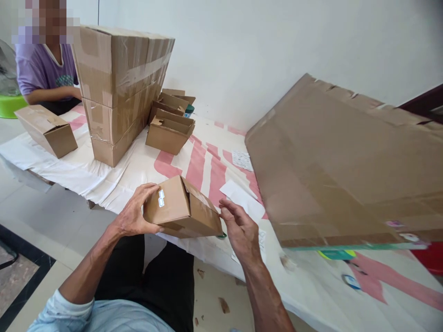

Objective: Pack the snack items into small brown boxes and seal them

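A small brown cardboard box is tilted above the table's front edge, over my lap. Two small white labels are stuck on its left face, and a flap seam shows a narrow dark gap. My left hand grips the box's left end, thumb below and fingers over the top. At the right end, my right hand has its thumb and curled fingers close together against the box's edge. Whatever is between those fingertips is too small to make out. A bit of something green peeks out under the box's right corner.
Stacked taped cartons stand at the back left, with a single box beside them and open boxes to their right. A large cardboard carton fills the right side. A tape roll lies front right. Another person sits far left.
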Motion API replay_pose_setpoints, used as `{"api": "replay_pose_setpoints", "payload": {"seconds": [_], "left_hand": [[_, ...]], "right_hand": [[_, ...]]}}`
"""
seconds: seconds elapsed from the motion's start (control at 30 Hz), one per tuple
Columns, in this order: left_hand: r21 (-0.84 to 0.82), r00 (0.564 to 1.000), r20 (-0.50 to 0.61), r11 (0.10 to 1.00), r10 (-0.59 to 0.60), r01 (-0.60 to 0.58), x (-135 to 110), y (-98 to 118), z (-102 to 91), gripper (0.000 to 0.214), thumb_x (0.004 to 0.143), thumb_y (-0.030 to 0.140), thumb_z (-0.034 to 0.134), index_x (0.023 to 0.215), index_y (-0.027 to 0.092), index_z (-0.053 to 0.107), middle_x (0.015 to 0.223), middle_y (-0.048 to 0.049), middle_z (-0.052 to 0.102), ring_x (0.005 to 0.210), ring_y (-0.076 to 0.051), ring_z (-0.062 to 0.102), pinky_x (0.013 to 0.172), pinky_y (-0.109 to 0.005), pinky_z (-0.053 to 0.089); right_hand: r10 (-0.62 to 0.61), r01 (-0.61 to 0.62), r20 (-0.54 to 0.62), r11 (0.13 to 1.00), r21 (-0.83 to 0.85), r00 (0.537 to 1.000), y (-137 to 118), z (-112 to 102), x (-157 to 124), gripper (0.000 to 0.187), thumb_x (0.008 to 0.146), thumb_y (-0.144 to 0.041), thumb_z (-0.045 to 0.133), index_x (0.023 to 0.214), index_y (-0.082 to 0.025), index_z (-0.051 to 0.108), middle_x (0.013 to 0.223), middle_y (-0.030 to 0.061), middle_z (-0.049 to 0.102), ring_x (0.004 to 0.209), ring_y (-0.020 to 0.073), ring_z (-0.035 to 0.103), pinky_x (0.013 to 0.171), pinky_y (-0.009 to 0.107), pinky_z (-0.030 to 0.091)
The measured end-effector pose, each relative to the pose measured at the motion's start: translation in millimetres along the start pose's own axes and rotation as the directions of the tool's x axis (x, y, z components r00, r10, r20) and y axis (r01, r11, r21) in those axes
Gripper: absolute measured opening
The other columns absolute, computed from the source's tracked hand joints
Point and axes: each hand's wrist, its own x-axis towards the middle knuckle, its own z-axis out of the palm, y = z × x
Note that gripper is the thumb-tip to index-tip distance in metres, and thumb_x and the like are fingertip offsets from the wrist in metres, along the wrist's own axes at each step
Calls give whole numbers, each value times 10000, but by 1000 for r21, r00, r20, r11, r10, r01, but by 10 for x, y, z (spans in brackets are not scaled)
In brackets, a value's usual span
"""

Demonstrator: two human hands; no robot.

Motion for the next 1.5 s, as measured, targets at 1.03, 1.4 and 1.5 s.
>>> {"api": "replay_pose_setpoints", "payload": {"seconds": [1.03, 1.4, 1.5], "left_hand": [[57, 989, -87, 992, 121, -117, 222, 118, 324, 1078, 632, 356, 1007, 1570, 262, 484, 1587, -207, 536, 1511, -466, 479, 1234, -664, 421], [81, 996, -68, 996, 52, -47, 282, 228, 387, 1048, 604, 300, 976, 1534, 259, 495, 1586, -191, 548, 1537, -446, 465, 1248, -653, 414], [82, 996, -74, 995, 54, -47, 288, 233, 393, 1034, 607, 299, 978, 1525, 237, 505, 1592, -210, 534, 1539, -441, 463, 1248, -635, 419]], "right_hand": [[-714, 913, 568, 325, -248, 409, -1504, 207, 157, 273, 1056, -131, 510, 980, -220, 756, 1018, 73, 743, 971, 240, 648, 869, 396, 547], [-481, 928, 805, 55, -370, 349, -1447, 312, 294, 199, 978, -82, 613, 852, -185, 728, 945, 88, 699, 925, 245, 563, 826, 374, 429], [-483, 927, 800, 77, -367, 356, -1424, 317, 299, 200, 979, -80, 604, 867, -190, 726, 944, 85, 698, 920, 244, 563, 830, 375, 424]]}}
